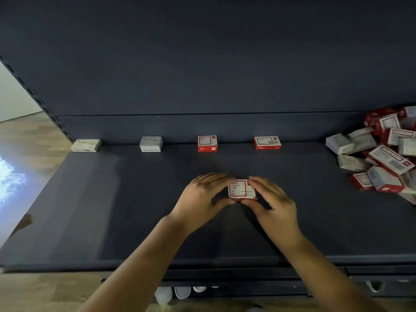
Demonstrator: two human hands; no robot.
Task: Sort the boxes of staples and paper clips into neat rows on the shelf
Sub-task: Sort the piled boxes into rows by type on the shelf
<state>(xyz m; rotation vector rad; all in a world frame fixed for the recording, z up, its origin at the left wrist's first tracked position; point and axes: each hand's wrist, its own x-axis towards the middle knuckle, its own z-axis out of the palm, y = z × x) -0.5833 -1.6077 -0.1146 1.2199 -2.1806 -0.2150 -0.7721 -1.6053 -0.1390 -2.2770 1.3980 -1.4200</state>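
Centre of frame: my left hand [200, 197] and right hand [272, 199] pinch one red-and-white box [242, 189] between fingers and thumbs, over the dark shelf [112, 210]. Four boxes line the shelf's back edge; a loose pile [380, 152] lies at right

both forearms are bare, no sleeves in view. the left hand [200, 199] and right hand [273, 202] wear nothing. white shoes [173, 293] show below.
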